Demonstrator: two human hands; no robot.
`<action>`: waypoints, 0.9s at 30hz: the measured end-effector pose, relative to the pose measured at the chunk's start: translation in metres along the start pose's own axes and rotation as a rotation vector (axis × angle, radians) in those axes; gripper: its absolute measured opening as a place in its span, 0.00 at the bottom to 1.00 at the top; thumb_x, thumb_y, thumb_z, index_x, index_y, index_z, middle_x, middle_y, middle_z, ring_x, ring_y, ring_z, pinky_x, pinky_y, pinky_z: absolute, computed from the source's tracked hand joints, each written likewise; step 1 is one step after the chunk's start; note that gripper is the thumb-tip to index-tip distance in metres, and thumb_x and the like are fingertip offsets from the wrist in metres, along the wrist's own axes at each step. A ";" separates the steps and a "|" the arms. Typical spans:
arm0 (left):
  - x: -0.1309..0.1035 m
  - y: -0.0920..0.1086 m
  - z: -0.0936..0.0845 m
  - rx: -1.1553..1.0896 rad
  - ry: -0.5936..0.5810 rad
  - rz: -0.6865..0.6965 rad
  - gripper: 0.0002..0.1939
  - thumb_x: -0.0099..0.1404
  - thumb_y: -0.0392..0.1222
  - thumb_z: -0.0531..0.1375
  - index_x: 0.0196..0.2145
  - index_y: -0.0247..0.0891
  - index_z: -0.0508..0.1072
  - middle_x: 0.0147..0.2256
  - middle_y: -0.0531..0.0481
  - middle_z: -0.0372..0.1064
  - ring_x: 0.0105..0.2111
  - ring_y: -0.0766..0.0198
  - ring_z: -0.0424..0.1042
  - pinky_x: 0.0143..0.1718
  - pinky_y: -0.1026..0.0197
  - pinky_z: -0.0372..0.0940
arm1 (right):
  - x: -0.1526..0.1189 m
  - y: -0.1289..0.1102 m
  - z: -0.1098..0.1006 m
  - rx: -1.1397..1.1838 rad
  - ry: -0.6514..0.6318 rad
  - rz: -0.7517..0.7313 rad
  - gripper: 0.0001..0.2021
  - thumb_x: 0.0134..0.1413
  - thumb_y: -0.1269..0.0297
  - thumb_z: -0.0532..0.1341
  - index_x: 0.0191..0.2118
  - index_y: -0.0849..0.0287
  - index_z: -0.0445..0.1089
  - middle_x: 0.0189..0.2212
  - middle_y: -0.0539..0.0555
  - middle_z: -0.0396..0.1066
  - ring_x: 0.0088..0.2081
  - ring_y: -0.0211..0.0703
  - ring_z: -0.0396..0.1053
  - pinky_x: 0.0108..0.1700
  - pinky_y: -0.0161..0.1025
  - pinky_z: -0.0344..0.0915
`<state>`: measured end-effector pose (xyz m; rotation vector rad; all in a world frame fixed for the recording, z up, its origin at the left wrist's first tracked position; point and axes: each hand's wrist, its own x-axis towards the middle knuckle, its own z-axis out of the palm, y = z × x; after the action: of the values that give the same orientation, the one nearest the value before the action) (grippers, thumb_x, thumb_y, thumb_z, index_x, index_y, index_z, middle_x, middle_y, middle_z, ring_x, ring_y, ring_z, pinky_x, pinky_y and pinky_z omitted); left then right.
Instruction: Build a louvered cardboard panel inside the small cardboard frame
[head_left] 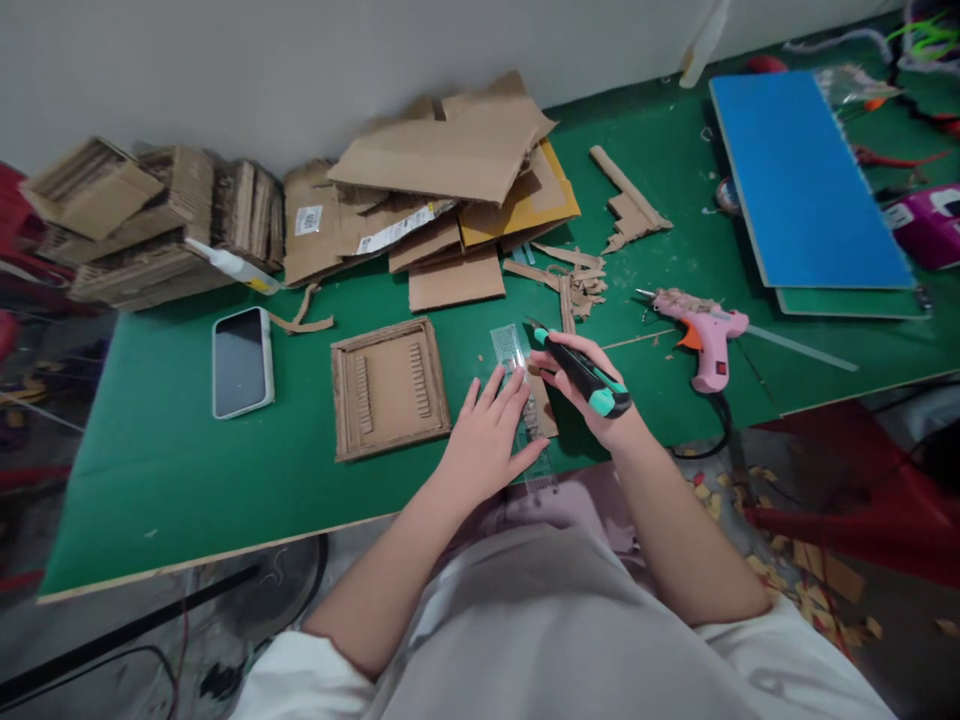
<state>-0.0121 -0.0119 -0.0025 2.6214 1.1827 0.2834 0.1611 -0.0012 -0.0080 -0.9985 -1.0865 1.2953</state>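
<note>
My left hand [491, 430] lies with its fingers spread over a clear plastic ruler [507, 345], near the table's front edge. Under and beside the ruler is a small piece of cardboard [546, 408], partly covered by my hands. My right hand [592, 375] is wrapped round a black and teal utility knife [581, 368], its tip pointing up and left beside the ruler's far end. Left of my hands, a square cardboard frame [340, 405] lies flat, with two rows of small corrugated strips inside.
A phone [241, 362] and a glue bottle [234, 268] lie left. Stacked cardboard trays [142, 225] and loose cardboard sheets [442, 155] line the wall. Cardboard scraps [581, 285], a pink glue gun [709, 340] with a cord, and a blue folder [806, 180] are right.
</note>
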 end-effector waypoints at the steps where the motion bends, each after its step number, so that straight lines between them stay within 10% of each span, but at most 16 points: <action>1: 0.001 0.000 0.000 0.001 -0.006 0.003 0.32 0.63 0.54 0.50 0.58 0.31 0.52 0.61 0.39 0.45 0.62 0.48 0.40 0.59 0.40 0.42 | 0.000 0.001 0.000 -0.002 0.000 -0.002 0.19 0.50 0.57 0.61 0.49 0.49 0.62 0.46 0.54 0.69 0.50 0.45 0.67 0.55 0.51 0.62; 19: -0.001 0.002 -0.001 -0.034 -0.027 -0.036 0.40 0.58 0.61 0.53 0.61 0.36 0.50 0.63 0.37 0.39 0.62 0.41 0.38 0.57 0.33 0.35 | 0.002 0.005 -0.002 -0.029 -0.001 0.016 0.19 0.51 0.56 0.60 0.49 0.48 0.61 0.44 0.53 0.69 0.48 0.43 0.68 0.54 0.48 0.63; 27: -0.006 -0.002 -0.003 -0.259 0.017 0.011 0.29 0.61 0.28 0.44 0.60 0.36 0.51 0.63 0.40 0.41 0.63 0.56 0.42 0.61 0.44 0.44 | 0.002 0.003 -0.003 -0.068 -0.002 0.014 0.19 0.51 0.54 0.59 0.49 0.49 0.61 0.45 0.54 0.69 0.49 0.44 0.68 0.54 0.47 0.63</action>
<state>-0.0181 -0.0153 -0.0008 2.4056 1.0589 0.4309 0.1630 0.0009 -0.0116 -1.0574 -1.1338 1.2777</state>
